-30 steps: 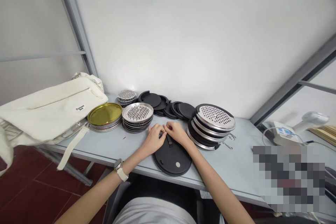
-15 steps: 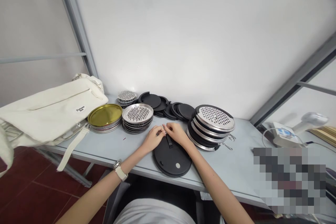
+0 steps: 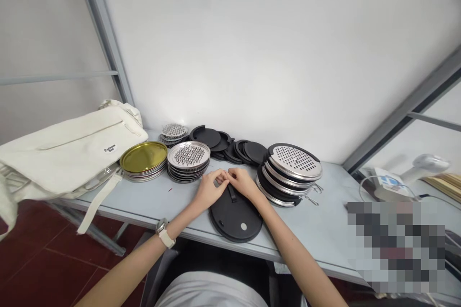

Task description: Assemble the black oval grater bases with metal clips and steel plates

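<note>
Disc point(image 3: 236, 218) before you: matt black, smooth, looked plastic. Lids point(image 3: 256, 152) facing you: same matt black. Plate point(image 3: 144, 157) to your left was glossy, gold-toned metal; grater point(image 3: 189, 154), bright metal, rough-toothed. Bag point(image 3: 75, 139): matt cream cloth. Your table point(image 3: 334, 211) was smooth, low-sheen grey. Boards point(image 3: 446, 187) at your right looked wooden.

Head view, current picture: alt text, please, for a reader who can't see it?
A person's left hand and right hand meet, fingertips close together, at the far edge of a black disc on a pale table. Beyond it are a gold-topped stack, a perforated metal stack and black round pieces; a taller stack stands right, a cream bag left.
</note>
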Demonstrator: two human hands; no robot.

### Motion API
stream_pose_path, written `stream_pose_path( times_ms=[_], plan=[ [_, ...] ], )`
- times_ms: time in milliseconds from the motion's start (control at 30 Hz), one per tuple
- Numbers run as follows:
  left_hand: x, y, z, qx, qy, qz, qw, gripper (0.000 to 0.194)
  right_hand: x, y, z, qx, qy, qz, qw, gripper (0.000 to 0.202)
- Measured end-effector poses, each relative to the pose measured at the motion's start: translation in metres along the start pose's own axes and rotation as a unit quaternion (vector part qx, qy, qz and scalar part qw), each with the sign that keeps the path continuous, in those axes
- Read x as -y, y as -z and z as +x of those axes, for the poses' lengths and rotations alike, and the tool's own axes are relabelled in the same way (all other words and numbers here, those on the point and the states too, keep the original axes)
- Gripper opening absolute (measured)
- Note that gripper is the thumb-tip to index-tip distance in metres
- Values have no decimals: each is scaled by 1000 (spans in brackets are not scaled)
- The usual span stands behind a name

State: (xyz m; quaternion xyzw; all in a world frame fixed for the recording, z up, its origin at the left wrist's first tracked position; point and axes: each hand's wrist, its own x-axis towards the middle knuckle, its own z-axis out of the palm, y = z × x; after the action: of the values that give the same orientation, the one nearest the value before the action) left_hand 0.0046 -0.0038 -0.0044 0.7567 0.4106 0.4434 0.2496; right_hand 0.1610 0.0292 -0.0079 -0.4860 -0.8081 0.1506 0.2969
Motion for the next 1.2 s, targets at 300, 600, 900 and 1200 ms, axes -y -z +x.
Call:
stream_pose_path(
  times_ms=[300, 600, 900, 1200],
  plan=[
    [2, -2, -2, -15, -9, 132, 991, 9, 2, 1, 0, -4, -5, -7, 1000, 39],
    [4, -2, -1, -6, 2, 97, 995, 11, -1, -3, 0, -16, -10, -11, 1000, 38],
    [3, -2, -1, -6, -9, 97, 995, 8, 8, 3, -2, -17, -21, -2, 1000, 53],
    [2, 0, -1, 13, -15, 107, 994, 8, 6, 2, -1, 13, -16, -15, 1000, 45]
  ],
)
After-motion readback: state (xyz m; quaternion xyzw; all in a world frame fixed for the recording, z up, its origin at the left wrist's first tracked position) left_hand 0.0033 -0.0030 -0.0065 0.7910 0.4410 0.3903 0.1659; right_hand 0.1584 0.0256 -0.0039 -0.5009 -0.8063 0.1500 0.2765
